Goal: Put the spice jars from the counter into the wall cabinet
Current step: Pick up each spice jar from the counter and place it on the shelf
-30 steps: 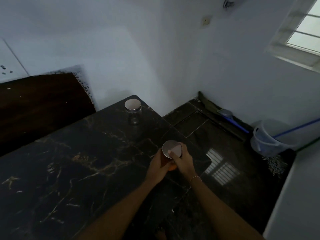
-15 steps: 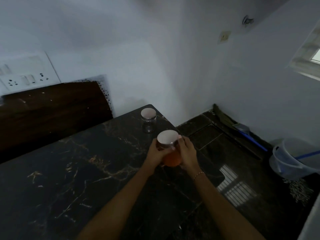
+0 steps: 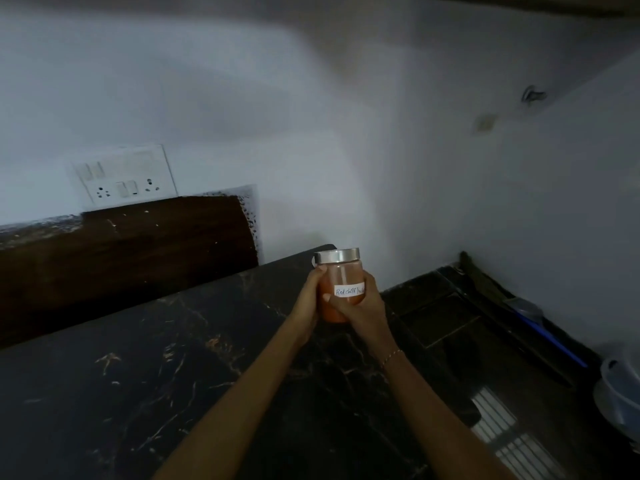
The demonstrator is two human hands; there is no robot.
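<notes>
While lifted: one jar (image 3: 341, 287), two hands (image 3: 343, 306).

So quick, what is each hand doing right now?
Left hand: closed on the left side of the red chilli powder jar.
Right hand: closed on the same jar, fingers wrapped round its right side.

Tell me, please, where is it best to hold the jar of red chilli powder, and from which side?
Grip the glass body of the jar below its metal lid, from both sides, as the left hand and right hand do: it is upright, round and smooth.
</notes>
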